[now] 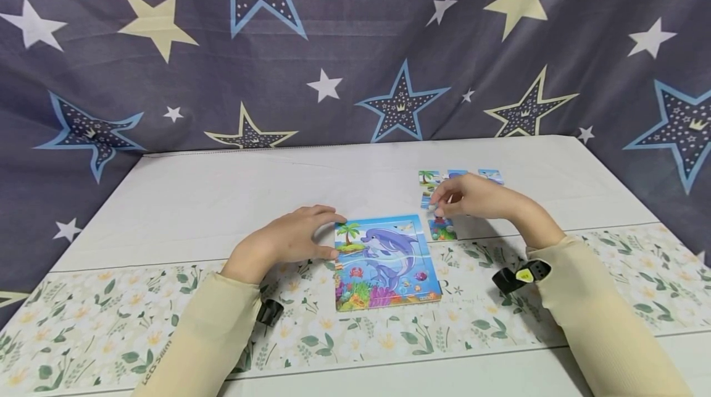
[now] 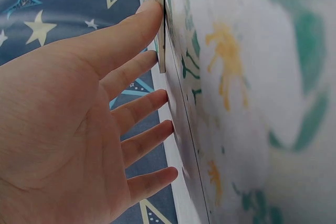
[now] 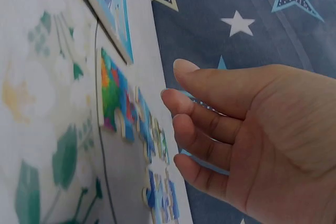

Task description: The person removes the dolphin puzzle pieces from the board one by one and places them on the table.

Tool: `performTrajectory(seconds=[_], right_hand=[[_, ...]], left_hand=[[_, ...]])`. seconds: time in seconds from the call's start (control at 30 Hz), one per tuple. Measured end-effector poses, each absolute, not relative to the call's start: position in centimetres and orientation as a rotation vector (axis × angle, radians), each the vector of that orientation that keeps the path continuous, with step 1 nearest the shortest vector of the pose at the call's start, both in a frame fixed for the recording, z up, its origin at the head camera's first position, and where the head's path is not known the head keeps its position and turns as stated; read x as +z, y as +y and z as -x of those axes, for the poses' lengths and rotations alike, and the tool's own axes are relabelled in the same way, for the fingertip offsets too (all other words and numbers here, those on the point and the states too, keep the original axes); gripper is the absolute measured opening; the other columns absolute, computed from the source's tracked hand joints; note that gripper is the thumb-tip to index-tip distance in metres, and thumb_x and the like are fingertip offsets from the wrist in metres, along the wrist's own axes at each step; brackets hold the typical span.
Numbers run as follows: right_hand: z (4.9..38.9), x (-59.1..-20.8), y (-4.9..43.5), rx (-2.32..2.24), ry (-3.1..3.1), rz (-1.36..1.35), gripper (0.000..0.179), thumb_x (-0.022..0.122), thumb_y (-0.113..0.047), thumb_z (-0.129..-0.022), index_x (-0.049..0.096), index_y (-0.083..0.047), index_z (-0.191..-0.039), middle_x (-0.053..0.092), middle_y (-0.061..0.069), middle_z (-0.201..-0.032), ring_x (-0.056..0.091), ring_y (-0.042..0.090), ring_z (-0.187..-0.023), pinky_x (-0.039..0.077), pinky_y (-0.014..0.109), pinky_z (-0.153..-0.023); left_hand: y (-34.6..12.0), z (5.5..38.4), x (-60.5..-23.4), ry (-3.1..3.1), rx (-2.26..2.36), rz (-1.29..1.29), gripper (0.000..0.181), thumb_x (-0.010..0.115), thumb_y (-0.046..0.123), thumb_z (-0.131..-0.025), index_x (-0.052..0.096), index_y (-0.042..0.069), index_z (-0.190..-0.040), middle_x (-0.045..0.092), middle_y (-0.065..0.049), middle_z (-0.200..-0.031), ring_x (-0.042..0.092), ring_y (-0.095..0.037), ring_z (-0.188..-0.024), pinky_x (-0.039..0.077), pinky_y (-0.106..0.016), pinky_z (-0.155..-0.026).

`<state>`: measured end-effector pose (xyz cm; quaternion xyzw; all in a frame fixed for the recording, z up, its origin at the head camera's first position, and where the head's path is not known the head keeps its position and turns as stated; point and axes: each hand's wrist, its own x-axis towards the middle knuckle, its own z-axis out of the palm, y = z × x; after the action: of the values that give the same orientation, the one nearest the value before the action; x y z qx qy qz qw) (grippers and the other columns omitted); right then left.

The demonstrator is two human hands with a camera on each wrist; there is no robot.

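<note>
A square dolphin jigsaw puzzle point(image 1: 386, 261) in a thin tray lies flat on the table, its picture showing a palm, dolphins and coral. My left hand point(image 1: 297, 236) rests at its left side, fingertips at the upper left corner and thumb at the left edge. In the left wrist view, the fingers of the left hand point(image 2: 105, 98) are spread and nearly straight beside the tray's edge point(image 2: 161, 51). Over loose jigsaw pieces hovers my right hand point(image 1: 472, 196), fingers loosely bent. Nothing shows between thumb and fingers of the right hand point(image 3: 236, 124). A coral piece point(image 1: 442, 230) lies below it.
More loose pieces lie behind and beside the right hand, among them a palm piece point(image 1: 428, 177) and a blue piece point(image 1: 491, 175). A floral runner point(image 1: 194, 317) crosses the white table point(image 1: 250, 181). A star-patterned curtain point(image 1: 344, 33) hangs behind.
</note>
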<state>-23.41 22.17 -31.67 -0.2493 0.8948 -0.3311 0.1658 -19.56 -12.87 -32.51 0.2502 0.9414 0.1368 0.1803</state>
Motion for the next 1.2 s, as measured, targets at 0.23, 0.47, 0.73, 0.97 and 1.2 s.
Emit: performTrajectory(seconds=[0.23, 0.47, 0.73, 0.97, 1.2], right_hand=[[22.6, -31.1, 20.5, -0.914, 2.545, 0.794, 0.015, 0.067, -0.007, -0.095, 0.069, -0.001, -0.109, 0.067, 0.002, -0.091, 0.062, 0.019, -0.081, 0.053, 0.035, -0.070], [21.6, -30.6, 18.7, -0.860, 2.517, 0.895, 0.013, 0.069, -0.011, -0.095, 0.071, -0.004, -0.106, 0.066, -0.002, -0.088, 0.058, 0.017, -0.077, 0.051, 0.033, -0.065], [20.5, -30.3, 17.0, -0.838, 2.465, 0.971, 0.012, 0.071, -0.009, -0.093, 0.072, -0.006, -0.105, 0.067, -0.005, -0.088, 0.060, 0.016, -0.078, 0.052, 0.032, -0.065], [19.8, -30.4, 15.7, -0.792, 2.437, 1.000, 0.012, 0.071, -0.010, -0.093, 0.071, -0.009, -0.105, 0.066, -0.009, -0.088, 0.060, 0.013, -0.081, 0.052, 0.030, -0.067], [19.1, -30.7, 14.6, -0.773, 2.392, 0.998, 0.014, 0.071, -0.010, -0.093, 0.070, -0.009, -0.106, 0.065, -0.008, -0.085, 0.059, 0.011, -0.077, 0.051, 0.027, -0.065]], left_hand=[[-12.9, 19.6, -32.5, 2.657, 0.387, -0.711, 0.068, 0.070, 0.045, -0.091, 0.044, 0.026, -0.150, 0.030, -0.007, -0.160, 0.023, -0.036, -0.147, 0.025, -0.062, -0.114], [-12.8, 19.6, -32.6, 2.656, 0.385, -0.708, 0.067, 0.070, 0.045, -0.091, 0.044, 0.026, -0.150, 0.029, -0.007, -0.160, 0.023, -0.036, -0.147, 0.026, -0.062, -0.114], [-12.9, 19.7, -32.6, 2.655, 0.377, -0.704, 0.068, 0.069, 0.045, -0.091, 0.043, 0.027, -0.151, 0.028, -0.006, -0.160, 0.022, -0.036, -0.147, 0.025, -0.062, -0.114], [-13.0, 19.7, -32.7, 2.656, 0.396, -0.721, 0.067, 0.070, 0.044, -0.091, 0.044, 0.026, -0.150, 0.030, -0.007, -0.160, 0.024, -0.036, -0.146, 0.026, -0.061, -0.114], [-13.0, 19.7, -32.6, 2.655, 0.399, -0.712, 0.068, 0.071, 0.044, -0.090, 0.045, 0.026, -0.150, 0.030, -0.007, -0.159, 0.025, -0.036, -0.146, 0.026, -0.061, -0.114]])
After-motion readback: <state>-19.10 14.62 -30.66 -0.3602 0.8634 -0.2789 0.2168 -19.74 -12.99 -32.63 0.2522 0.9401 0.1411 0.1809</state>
